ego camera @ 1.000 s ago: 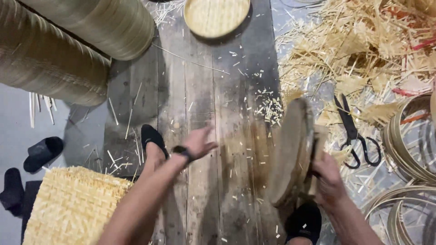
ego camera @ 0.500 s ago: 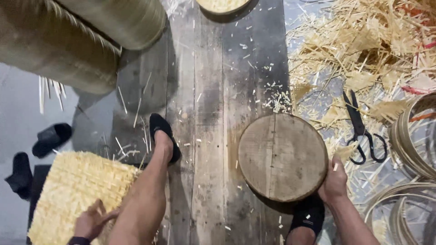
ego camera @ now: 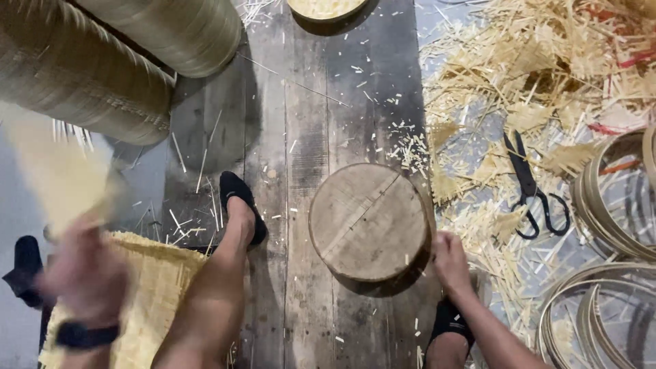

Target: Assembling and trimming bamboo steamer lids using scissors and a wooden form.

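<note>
R hand (ego camera: 451, 261) rests on edge of round wood block (ego camera: 369, 220), lying flat on plank floor (ego camera: 307, 102) btwn feet. L hand (ego camera: 85, 273), blurred, grips woven mat (ego camera: 51, 171) above mat stack (ego camera: 154, 294). Scissors (ego camera: 531, 188) nearby.

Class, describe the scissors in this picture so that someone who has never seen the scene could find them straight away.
Start at the round wooden block lying flat on the plank floor, with the right hand at its edge. Look right, into the pale straw-like trimmings. The scissors lie there beside the stacked hoops, the only black metal tool among the yellow scraps.
</note>
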